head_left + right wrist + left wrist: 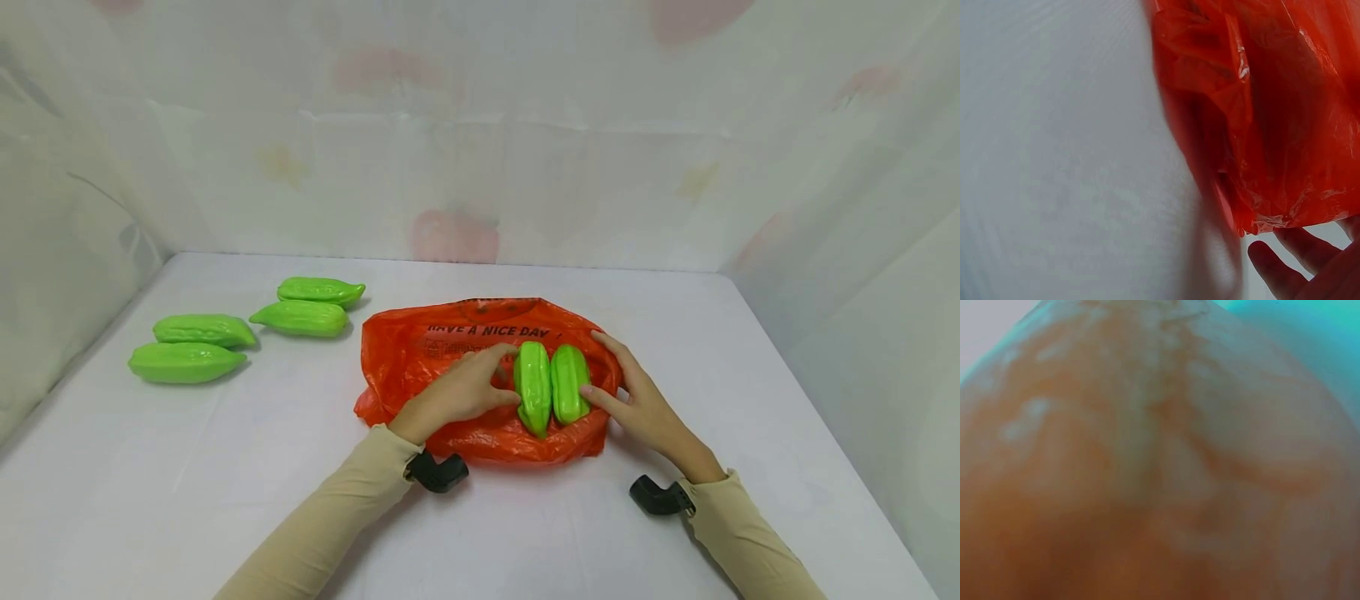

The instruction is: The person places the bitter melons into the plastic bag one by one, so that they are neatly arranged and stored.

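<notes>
A red plastic bag [420, 358] printed with dark lettering lies flat, its opening toward the near right. In that opening sit two bright green ridged gourds, the left gourd [533, 387] and the right gourd [572, 383], side by side with tips toward the person. My left hand [461, 392] reaches over the bag, thumb and fingertips spread along the left gourd's left side. At the bag's right edge, my right hand [637, 400] holds the plastic, thumb over the rim against the right gourd and fingers outside. In the right wrist view, fingers [1269, 265] show below the red plastic.
Toward the far left of the white table [750, 375] lie two pairs of similar gourds, one pair [187, 362] nearer the left edge and another pair [303, 318] closer to the bag. A printed cloth curtain [562, 183] stands behind. The left wrist view is mostly blurred.
</notes>
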{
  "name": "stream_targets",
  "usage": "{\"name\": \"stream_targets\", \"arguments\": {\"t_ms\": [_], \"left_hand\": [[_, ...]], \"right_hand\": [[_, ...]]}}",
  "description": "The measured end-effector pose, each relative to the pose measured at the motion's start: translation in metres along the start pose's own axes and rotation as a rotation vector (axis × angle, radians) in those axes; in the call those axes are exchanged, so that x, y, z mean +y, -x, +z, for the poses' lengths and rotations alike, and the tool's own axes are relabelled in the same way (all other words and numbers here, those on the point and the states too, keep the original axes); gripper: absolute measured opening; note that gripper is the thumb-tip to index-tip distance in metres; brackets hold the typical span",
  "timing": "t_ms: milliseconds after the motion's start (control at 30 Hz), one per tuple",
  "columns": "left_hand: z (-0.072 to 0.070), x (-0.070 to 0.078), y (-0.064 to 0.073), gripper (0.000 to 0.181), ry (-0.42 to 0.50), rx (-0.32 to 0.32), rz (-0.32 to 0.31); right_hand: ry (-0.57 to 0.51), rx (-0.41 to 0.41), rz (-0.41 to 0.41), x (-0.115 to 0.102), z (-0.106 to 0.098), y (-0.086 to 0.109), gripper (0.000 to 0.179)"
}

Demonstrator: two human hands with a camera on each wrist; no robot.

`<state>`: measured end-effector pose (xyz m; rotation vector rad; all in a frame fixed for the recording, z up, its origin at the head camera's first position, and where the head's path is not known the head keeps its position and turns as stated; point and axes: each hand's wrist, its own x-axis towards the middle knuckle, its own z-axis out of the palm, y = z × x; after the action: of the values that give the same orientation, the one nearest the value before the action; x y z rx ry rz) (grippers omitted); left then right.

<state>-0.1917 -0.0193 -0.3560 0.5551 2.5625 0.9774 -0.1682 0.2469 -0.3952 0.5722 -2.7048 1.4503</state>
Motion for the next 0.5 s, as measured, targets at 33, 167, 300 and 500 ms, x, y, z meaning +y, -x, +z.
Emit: {"name": "stream_targets", "arguments": {"t_ms": [33, 167, 300, 500], "left_hand": [[-0.0005, 0.0001, 0.0000, 0.069, -0.002, 0.002, -0.001], [-0.0019, 0.0000, -0.0003, 0.066, -0.005, 0.020, 0.005], [-0.0038, -0.0002, 0.0001, 0.065, -0.010, 0.033, 0.007], [-0.0080, 0.0002, 0.0013, 0.064, -0.024, 0.046, 0.005]], "right_hand": [[0.000, -0.001, 0.001, -0.0001, -0.0001, 0.0001, 0.073], [-0.007, -0.006, -0.003, -0.0007, -0.0001, 0.0007, 0.073], [-0.009, -0.009, -0.008, -0.0007, 0.0000, 0.0009, 0.073], [-0.003, -0.007, -0.007, -0.0005, -0.0001, 0.0011, 0.072]]}}
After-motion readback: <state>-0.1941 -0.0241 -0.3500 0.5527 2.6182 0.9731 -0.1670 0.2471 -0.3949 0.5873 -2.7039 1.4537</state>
